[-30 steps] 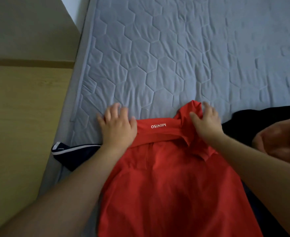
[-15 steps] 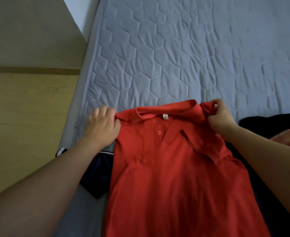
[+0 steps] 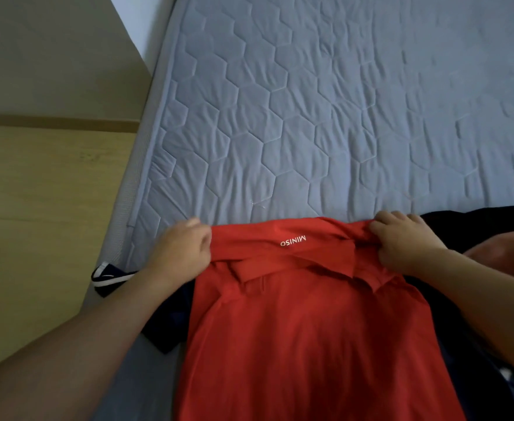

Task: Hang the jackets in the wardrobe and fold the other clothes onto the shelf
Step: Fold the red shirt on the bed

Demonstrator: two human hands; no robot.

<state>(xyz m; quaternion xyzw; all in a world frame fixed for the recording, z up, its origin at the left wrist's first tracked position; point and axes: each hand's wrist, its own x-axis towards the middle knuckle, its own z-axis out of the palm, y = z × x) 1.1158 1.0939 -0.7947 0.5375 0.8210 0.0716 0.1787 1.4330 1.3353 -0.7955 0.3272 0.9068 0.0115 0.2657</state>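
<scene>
- While the red polo shirt point(image 3: 304, 329) lies on the bed point(image 3: 310, 117) with its collar end away from the person, the left hand point(image 3: 179, 253) grips the left shoulder and the right hand point(image 3: 401, 241) pinches bunched cloth at the right shoulder.
- Its long axis runs from the collar back toward the person, so each hand sits at one end of the shoulder line, equally near.
- Judged from this, the shirt is being laid out for folding; the move ahead turns on keeping that shoulder line square.
- Beyond the collar the quilted bed surface offers room to spread out.
- Left of the shirt the bed edge is close, a navy garment point(image 3: 113, 276) hanging over it; a black garment point(image 3: 477, 220) crowds the right.
</scene>
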